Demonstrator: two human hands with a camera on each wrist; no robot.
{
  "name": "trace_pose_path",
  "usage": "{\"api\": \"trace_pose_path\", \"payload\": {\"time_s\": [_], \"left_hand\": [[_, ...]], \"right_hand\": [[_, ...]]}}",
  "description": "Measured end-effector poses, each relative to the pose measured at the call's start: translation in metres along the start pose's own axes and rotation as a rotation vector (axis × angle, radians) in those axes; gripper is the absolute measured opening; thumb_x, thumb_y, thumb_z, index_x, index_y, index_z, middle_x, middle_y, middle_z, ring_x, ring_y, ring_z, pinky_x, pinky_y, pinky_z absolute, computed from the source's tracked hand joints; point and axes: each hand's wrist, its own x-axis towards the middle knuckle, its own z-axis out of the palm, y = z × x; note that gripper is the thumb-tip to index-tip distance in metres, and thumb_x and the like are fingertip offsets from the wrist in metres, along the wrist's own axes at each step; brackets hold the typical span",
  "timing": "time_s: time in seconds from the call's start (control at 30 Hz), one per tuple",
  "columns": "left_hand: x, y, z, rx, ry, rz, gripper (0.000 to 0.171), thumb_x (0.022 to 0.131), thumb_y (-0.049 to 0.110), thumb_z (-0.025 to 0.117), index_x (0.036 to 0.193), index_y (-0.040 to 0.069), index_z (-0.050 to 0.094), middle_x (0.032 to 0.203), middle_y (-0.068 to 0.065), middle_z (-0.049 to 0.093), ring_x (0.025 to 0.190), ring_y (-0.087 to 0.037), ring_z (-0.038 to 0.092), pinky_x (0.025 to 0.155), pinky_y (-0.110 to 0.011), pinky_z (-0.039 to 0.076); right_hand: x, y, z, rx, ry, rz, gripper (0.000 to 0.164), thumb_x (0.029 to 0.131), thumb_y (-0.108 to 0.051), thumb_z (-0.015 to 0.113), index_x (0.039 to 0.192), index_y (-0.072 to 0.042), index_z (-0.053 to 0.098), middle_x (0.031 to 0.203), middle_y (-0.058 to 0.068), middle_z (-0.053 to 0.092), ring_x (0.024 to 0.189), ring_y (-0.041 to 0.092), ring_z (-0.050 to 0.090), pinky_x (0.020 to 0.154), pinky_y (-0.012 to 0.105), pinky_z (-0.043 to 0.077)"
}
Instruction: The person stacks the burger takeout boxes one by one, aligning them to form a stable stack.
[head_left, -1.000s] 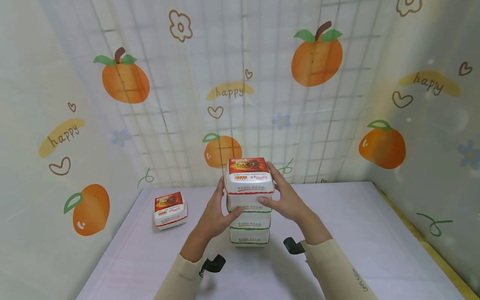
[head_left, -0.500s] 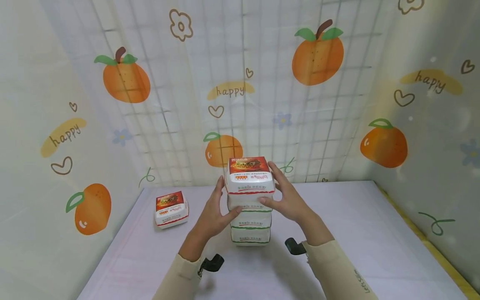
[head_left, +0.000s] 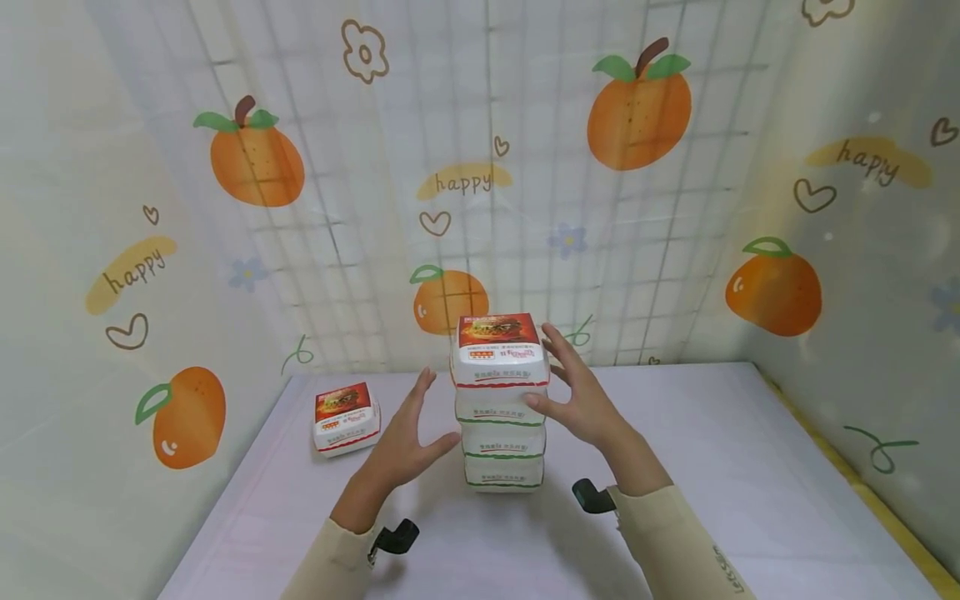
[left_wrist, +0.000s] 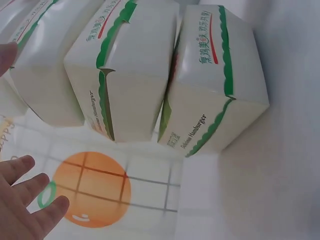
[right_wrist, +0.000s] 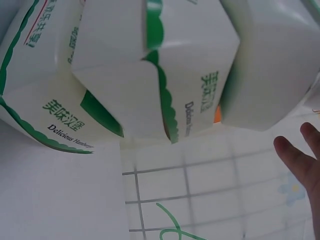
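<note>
A stack of several white paper hamburger boxes stands upright at the middle of the table. The top hamburger box [head_left: 500,350] has a red burger picture and a red scalloped edge; the lower boxes [left_wrist: 127,70] carry green edges. Left of the stack, my left hand [head_left: 397,442] holds nothing, its fingers spread and a gap between it and the boxes. On the other side, my right hand [head_left: 588,404] has its fingers extended along the stack, thumb tip right at the second box. In the right wrist view, its fingertips [right_wrist: 285,150] show apart from the boxes.
Another red-edged hamburger box [head_left: 347,418] lies on the white table [head_left: 697,467] at the back left. A curtain [head_left: 525,100] printed with oranges hangs behind and along both sides. A yellow strip [head_left: 855,483] runs along the right edge.
My left hand has let go of the stack and moved left and a little down. The right hand's fingers have eased slightly outward. The stack stays in place.
</note>
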Motion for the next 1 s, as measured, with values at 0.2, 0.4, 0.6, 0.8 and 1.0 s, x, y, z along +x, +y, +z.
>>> {"api": "trace_pose_path", "payload": {"time_s": [0.2, 0.4, 0.6, 0.8, 1.0], "left_hand": [[-0.001, 0.005, 0.000, 0.000, -0.002, 0.003, 0.094, 0.086, 0.056, 0.066, 0.158, 0.024, 0.013, 0.159, 0.010, 0.019, 0.144, -0.015, 0.019, 0.110, -0.054, 0.026], [-0.005, 0.012, 0.010, -0.002, -0.042, 0.000, 0.090, 0.087, 0.061, 0.060, 0.157, 0.029, 0.012, 0.159, 0.012, 0.017, 0.144, -0.015, 0.019, 0.109, -0.054, 0.027], [-0.011, 0.013, 0.020, -0.032, -0.058, 0.033, 0.086, 0.089, 0.056, 0.062, 0.156, 0.032, 0.013, 0.159, 0.009, 0.019, 0.144, -0.016, 0.020, 0.109, -0.055, 0.027], [-0.015, 0.013, 0.024, -0.036, -0.076, 0.054, 0.085, 0.090, 0.052, 0.062, 0.156, 0.031, 0.014, 0.159, 0.008, 0.019, 0.144, -0.016, 0.021, 0.108, -0.056, 0.029], [-0.018, 0.013, 0.025, -0.031, -0.077, 0.058, 0.084, 0.090, 0.048, 0.064, 0.156, 0.033, 0.013, 0.159, 0.010, 0.019, 0.144, -0.013, 0.021, 0.108, -0.054, 0.029]], "right_hand": [[0.000, 0.002, 0.000, -0.001, 0.011, -0.022, 0.098, 0.083, -0.034, 0.077, 0.156, -0.036, 0.013, 0.159, -0.003, 0.022, 0.143, 0.026, 0.023, 0.106, 0.061, 0.029], [-0.004, 0.006, 0.005, 0.019, -0.005, 0.022, 0.103, 0.080, -0.034, 0.080, 0.156, -0.035, 0.011, 0.158, -0.002, 0.024, 0.141, 0.031, 0.028, 0.102, 0.065, 0.031], [-0.004, 0.008, 0.007, 0.011, -0.014, 0.056, 0.107, 0.077, -0.039, 0.082, 0.155, -0.039, 0.010, 0.160, -0.006, 0.018, 0.140, 0.032, 0.029, 0.101, 0.064, 0.033], [-0.004, 0.011, 0.008, 0.032, -0.026, 0.095, 0.109, 0.075, -0.040, 0.084, 0.155, -0.041, 0.009, 0.159, -0.004, 0.019, 0.137, 0.038, 0.034, 0.097, 0.067, 0.035], [-0.003, 0.005, 0.007, 0.041, -0.047, 0.097, 0.111, 0.076, -0.032, 0.084, 0.157, -0.034, 0.007, 0.158, 0.001, 0.023, 0.139, 0.035, 0.029, 0.102, 0.066, 0.030]]}}
